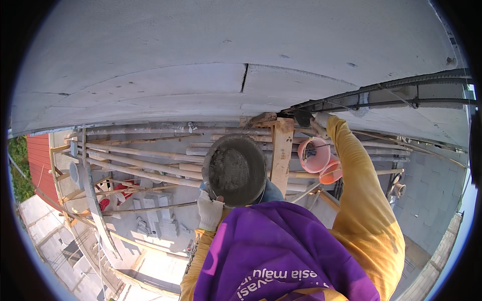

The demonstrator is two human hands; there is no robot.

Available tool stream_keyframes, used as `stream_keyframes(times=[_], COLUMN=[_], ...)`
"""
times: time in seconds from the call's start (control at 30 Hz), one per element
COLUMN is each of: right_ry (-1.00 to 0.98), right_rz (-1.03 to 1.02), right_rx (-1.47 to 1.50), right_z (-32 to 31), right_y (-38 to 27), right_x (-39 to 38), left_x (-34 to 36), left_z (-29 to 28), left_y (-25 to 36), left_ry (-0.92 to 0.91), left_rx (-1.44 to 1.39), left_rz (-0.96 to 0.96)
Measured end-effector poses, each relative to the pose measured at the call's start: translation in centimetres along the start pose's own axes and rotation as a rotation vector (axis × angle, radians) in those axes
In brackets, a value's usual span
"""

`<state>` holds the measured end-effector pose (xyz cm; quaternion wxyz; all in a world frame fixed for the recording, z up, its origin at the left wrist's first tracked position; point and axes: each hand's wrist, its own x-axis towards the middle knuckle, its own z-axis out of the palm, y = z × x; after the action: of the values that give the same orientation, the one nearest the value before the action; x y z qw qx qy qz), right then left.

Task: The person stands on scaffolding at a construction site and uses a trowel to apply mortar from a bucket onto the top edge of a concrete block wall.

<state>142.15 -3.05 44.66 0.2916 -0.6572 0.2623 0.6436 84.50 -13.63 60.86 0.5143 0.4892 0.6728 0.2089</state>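
Note:
A dark round bucket (213, 155) with wet grey mortar (232, 168) in it is in front of my body. My left hand (210, 208), in a white knit glove, grips the near left side of its rim. Out to the right, my right arm stretches to the base of the pale block wall (191, 80). There my gloved right hand (321, 124) is closed around a dark tool that looks like a trowel (303, 118). The tool is close to the wall and partly in shadow; its handle is hidden by the hand.
An upright wooden plank (282, 150) stands between the bucket and my right arm. Beyond it hang a pink bucket (317, 163) and an orange bucket (331, 175). Bamboo poles (145, 153) form scaffolding over a drop. Steel reinforcing bars (396, 103) run along the wall at right.

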Motion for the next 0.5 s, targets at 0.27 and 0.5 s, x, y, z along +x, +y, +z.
stream_keyframes(times=[0.27, 0.5], right_ry=[0.017, -0.129], right_rz=[-0.73, -1.091], right_rx=[-1.471, -1.371], right_z=[-1.0, 0.2], right_y=[8.5, 19.5], right_x=[-23.2, -27.7], left_x=[3.7, 5.2], left_z=[3.3, 5.3], left_y=[1.8, 4.1], left_ry=[-0.101, -0.15], left_rx=[0.014, -0.014], left_rz=[0.086, 0.172])
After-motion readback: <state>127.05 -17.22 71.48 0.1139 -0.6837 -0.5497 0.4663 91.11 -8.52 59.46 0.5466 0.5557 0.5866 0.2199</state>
